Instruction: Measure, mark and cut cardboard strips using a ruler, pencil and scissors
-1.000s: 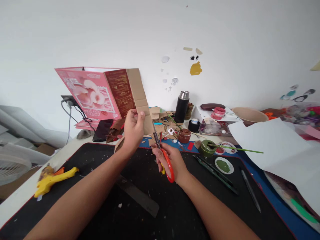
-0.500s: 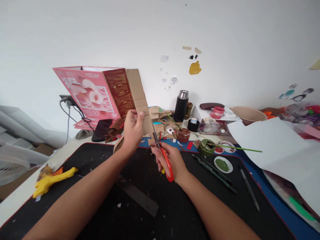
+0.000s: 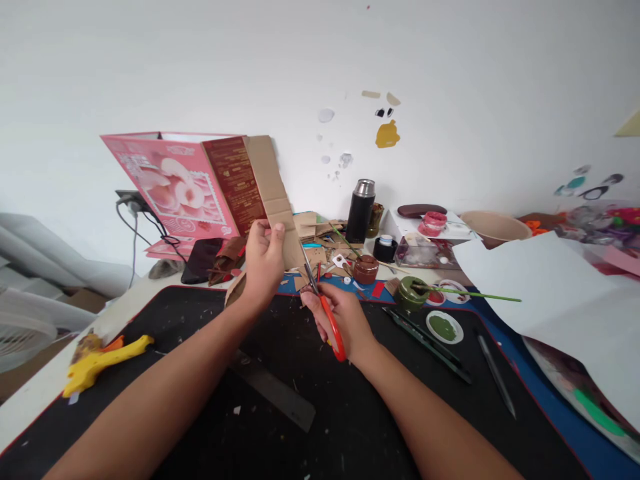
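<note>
My left hand (image 3: pixel 263 263) is closed on the brown cardboard flap (image 3: pixel 273 190) of a flattened pink printed box (image 3: pixel 173 183), holding it upright above the black mat (image 3: pixel 200 387). Fingers sit behind the flap and the thumb presses its front. My right hand (image 3: pixel 340 317) grips red-handled scissors (image 3: pixel 325 307), whose blades point up and meet the lower right edge of the flap. Both forearms reach in from the bottom of the view.
A yellow glue gun (image 3: pixel 100 360) lies at the left on the mat, a dark ruler (image 3: pixel 275 393) between my arms. Paint pots, a green-stemmed brush (image 3: pixel 465 293), a black flask (image 3: pixel 361 210), cardboard scraps and a large white sheet (image 3: pixel 560 293) crowd the right and back.
The scissors have moved a little further up along the flap's edge. The box and my left hand have hardly shifted; the view has drifted slightly.
</note>
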Demonstrator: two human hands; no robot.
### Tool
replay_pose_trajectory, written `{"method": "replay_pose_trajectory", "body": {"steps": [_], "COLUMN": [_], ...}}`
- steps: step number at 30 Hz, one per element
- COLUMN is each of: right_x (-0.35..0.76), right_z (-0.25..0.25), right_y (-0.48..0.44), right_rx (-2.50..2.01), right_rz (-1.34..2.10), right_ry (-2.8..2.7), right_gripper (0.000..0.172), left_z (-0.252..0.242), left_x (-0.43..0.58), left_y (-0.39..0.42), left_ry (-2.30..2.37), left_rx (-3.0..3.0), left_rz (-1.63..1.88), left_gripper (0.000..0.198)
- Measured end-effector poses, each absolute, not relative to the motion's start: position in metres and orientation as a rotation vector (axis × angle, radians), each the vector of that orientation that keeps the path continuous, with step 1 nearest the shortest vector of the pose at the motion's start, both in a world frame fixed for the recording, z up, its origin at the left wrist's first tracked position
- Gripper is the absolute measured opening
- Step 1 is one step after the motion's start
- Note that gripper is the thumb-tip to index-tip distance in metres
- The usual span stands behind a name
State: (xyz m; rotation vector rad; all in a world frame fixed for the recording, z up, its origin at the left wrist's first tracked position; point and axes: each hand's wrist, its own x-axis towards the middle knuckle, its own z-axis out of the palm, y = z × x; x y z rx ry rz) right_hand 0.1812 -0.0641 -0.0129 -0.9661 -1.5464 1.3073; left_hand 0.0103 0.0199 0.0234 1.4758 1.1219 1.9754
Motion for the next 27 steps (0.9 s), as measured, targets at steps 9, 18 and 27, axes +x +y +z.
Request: {"method": "replay_pose_trajectory", "body": {"steps": [9, 18, 27], "right_x": [0.1803, 0.1812, 0.1805], "right_z": [-0.011, -0.0104, -0.0033], "right_y": [-0.0666, -0.0636, -0.0666], "right_rx": [-1.031, -1.04, -1.082], "right_rz": [1.25, 1.156, 0.867], "right_ry": [-1.562, -1.615, -1.742], "right_gripper": [0.046, 0.041, 0.033], "left_z": [0.0252, 0.0231, 0.0159], "left_x": [0.012, 0.0125, 0.0072], "left_y": [0.0184, 0.0186, 0.0224], "left_ry": [1.132, 1.11, 1.143], "left_rx": [1.475, 1.427, 1.445], "left_rz": [2.002, 2.012, 1.992], "left_gripper": [0.035, 0.032, 0.034]}}
